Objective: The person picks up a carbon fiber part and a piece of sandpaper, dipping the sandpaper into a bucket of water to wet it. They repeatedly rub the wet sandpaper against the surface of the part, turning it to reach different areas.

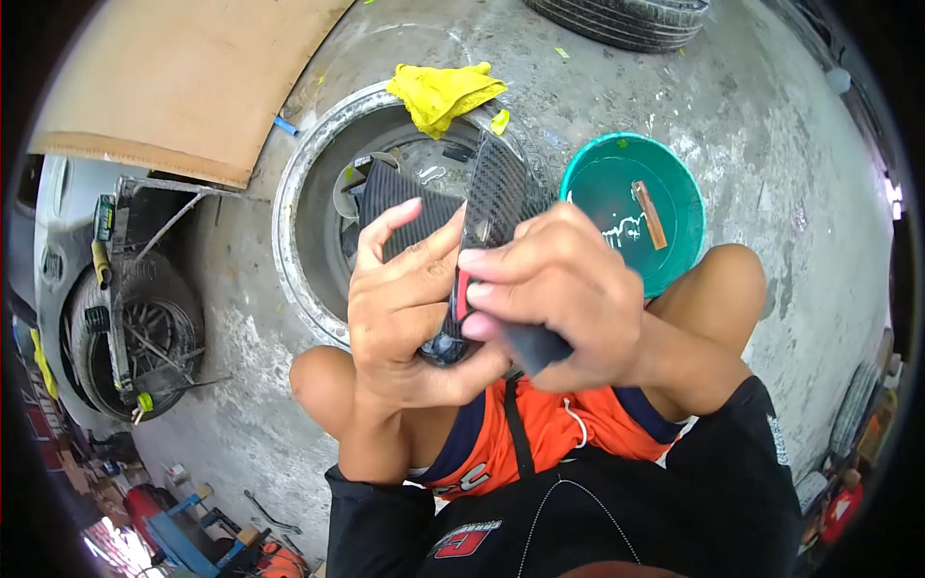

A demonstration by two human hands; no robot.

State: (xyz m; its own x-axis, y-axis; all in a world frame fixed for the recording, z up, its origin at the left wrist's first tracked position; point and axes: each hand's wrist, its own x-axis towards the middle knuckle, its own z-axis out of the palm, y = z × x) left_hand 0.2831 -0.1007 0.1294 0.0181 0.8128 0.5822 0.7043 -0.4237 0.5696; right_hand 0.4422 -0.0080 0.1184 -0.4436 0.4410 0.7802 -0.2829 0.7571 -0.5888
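My left hand (409, 303) is wrapped round a dark piece with a carbon-fibre weave (496, 188) and a ribbed dark part (400, 197), held over a round basin. Close against it, my right hand (568, 299) pinches a small black and red item (463, 294) against the piece's lower end. A dark flap, blurred, hangs below the right fingers. The fingers hide much of where the parts meet.
The round basin (289, 226) holds water and small items, with a yellow cloth (443, 94) over its far rim. Right of it stands a green bucket (694, 207) with a brown strip (650, 215) inside. A tire (626, 19) lies beyond; a wheel (140, 332) is left.
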